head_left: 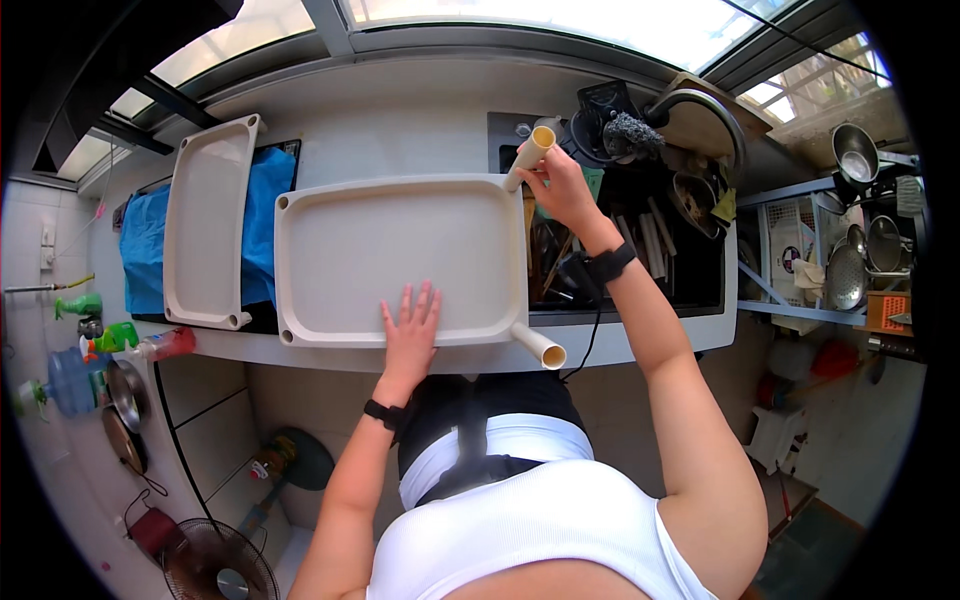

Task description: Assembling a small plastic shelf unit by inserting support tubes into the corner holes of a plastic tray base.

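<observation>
Tray (400,235) lies on the table (400,130), under left hand's (408,345) spread fingers, near its front edge. Right hand's (568,192) fingers grip far tube (531,155) at back right corner; near tube (538,346) at front right.

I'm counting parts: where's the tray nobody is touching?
In the head view, the untouched tray lies at the left over a blue sheet, beside the middle tray where the left hand rests.

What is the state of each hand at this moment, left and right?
Left hand: open, fingers spread on the beige shelf tray.
Right hand: closed, holding the cream tube at the tray's far right corner.
</observation>
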Available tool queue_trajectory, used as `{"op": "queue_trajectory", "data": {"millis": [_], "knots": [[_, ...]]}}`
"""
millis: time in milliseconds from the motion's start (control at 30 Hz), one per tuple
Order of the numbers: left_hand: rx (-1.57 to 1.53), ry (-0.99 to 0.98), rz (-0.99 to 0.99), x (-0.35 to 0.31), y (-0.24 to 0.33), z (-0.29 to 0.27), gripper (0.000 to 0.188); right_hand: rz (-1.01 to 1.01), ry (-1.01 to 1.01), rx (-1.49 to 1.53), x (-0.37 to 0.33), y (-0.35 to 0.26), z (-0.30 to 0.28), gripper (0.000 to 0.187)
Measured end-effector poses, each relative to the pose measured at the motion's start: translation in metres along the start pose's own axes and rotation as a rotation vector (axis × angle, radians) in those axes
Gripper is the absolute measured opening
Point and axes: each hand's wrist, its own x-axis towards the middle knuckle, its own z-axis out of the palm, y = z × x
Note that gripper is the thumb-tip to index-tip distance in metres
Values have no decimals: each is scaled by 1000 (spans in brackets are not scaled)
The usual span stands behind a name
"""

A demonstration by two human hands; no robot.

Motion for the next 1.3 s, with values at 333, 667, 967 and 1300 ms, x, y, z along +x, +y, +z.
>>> {"op": "queue_trajectory", "data": {"millis": [333,667,967,1300], "knots": [[25,-14,7,0,-1,6,103,-144,95,-360,-23,-20,-13,88],[13,15,20,-3,-5,11,98,-374,81,-715,-16,-45,-27,79],[-30,-28,-6,3,0,8,100,128,258,-574,-136,-23,-114,52],[-107,-105,-151,-2,16,-9,88,774,225,-605,-283,3,-341,27]]}}
